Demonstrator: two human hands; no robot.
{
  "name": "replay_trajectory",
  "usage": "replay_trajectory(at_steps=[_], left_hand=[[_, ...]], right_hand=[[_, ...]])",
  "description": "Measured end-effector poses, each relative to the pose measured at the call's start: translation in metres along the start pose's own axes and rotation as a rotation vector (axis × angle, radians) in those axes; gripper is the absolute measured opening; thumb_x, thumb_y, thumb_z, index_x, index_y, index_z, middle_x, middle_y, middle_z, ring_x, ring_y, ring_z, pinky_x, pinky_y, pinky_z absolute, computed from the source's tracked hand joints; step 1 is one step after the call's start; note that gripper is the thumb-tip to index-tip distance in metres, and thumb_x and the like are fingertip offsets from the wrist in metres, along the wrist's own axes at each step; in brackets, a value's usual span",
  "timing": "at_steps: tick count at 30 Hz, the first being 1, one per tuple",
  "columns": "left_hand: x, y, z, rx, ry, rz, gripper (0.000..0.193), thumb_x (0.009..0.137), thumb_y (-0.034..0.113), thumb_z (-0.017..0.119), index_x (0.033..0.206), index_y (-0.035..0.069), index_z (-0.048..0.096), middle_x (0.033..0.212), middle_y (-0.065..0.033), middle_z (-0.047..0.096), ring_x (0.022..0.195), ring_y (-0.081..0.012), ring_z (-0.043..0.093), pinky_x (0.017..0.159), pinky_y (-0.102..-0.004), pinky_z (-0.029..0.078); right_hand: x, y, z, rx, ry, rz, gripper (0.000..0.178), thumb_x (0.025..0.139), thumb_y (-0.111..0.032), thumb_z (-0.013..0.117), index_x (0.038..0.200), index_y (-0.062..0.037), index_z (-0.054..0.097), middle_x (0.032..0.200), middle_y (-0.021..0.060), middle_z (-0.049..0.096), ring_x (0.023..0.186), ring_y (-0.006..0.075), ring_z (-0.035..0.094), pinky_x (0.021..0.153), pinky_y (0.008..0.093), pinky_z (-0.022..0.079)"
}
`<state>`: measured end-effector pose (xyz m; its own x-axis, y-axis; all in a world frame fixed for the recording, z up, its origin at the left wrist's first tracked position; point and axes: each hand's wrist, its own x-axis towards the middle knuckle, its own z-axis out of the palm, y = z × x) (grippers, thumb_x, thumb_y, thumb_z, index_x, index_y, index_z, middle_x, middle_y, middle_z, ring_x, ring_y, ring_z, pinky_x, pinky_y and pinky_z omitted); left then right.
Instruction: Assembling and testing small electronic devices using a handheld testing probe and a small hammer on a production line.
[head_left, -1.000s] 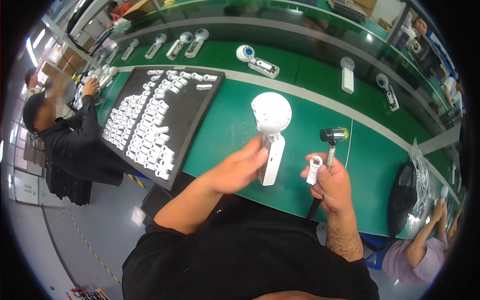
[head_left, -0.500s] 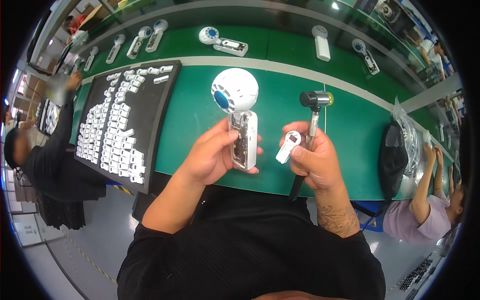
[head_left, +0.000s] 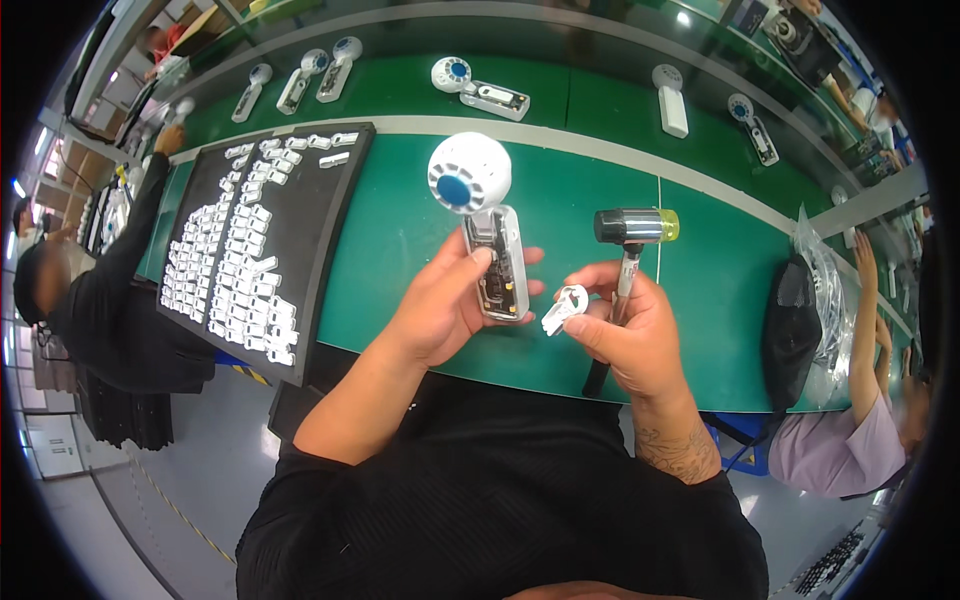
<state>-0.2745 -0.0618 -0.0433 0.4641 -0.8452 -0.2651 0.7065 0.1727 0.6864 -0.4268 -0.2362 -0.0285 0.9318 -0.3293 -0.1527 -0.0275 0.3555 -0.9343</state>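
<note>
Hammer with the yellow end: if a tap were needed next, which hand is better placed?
Likely the right hand: it grips the hammer, though also a small white piece; the left hand holds the round-headed white device.

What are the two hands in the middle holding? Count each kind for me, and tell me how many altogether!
Round-headed device: 1
Hammer: 1
Small white part: 1
Total: 3
</note>
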Motion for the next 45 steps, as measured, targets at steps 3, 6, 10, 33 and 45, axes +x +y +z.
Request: replay_trajectory(at_steps=[3, 6, 10, 33, 45], left_hand=[[0.002, -0.005, -0.005, 0.118, -0.041, 0.047, 0.055, 0.099, 0.011, 0.054, 0.149, 0.009, 0.031, 0.123, -0.0151, 0.061, 0.113, -0.0285, 0.065, 0.085, -0.0478, 0.061], [0.005, -0.01, -0.007, 0.244, -0.157, 0.086, 0.07, 0.095, 0.007, 0.06, 0.153, 0.009, 0.021, 0.128, -0.0156, 0.058, 0.118, -0.0283, 0.062, 0.093, -0.0442, 0.058], [0.004, -0.024, 0.021, 0.419, -0.164, 0.243, 0.084, 0.091, 0.007, 0.067, 0.154, 0.006, 0.011, 0.134, -0.0182, 0.053, 0.125, -0.0281, 0.058, 0.102, -0.0418, 0.051], [0.021, -0.04, 0.034, 0.414, 0.043, 0.244, 0.077, 0.09, -0.004, 0.051, 0.155, 0.011, 0.013, 0.117, -0.0117, 0.054, 0.096, -0.0179, 0.061, 0.068, -0.033, 0.057], [0.025, -0.038, 0.019, 0.421, 0.06, 0.253, 0.072, 0.091, -0.007, 0.049, 0.154, 0.01, 0.017, 0.114, -0.0089, 0.054, 0.095, -0.0161, 0.06, 0.069, -0.0329, 0.057]], right_hand=[[-0.001, -0.001, -0.001, -0.011, 0.027, -0.005, 0.035, 0.084, 0.0, 0.08, 0.116, 0.0015, 0.065, 0.098, 0.0034, 0.069, 0.055, -0.0037, 0.043, 0.052, 0.0163, 0.035], [0.003, 0.0, 0.002, -0.013, 0.034, -0.031, 0.034, 0.084, 0.0, 0.079, 0.115, 0.0013, 0.065, 0.096, 0.0027, 0.069, 0.055, -0.004, 0.043, 0.051, 0.0163, 0.034], [0.008, 0.008, 0.006, -0.012, 0.147, -0.119, 0.033, 0.084, -0.002, 0.08, 0.114, 0.0009, 0.066, 0.093, 0.0012, 0.069, 0.054, -0.0037, 0.043, 0.049, 0.0168, 0.033], [-0.039, -0.007, -0.029, -0.465, 0.211, -0.619, 0.036, 0.091, -0.004, 0.066, 0.128, -0.002, 0.064, 0.088, 0.0099, 0.068, 0.068, 0.0152, 0.063, 0.06, 0.0329, 0.051], [-0.03, -0.003, -0.027, -0.499, 0.207, -0.602, 0.039, 0.093, -0.008, 0.067, 0.131, -0.0107, 0.067, 0.077, 0.0104, 0.062, 0.063, 0.0297, 0.06, 0.056, 0.0378, 0.049]])
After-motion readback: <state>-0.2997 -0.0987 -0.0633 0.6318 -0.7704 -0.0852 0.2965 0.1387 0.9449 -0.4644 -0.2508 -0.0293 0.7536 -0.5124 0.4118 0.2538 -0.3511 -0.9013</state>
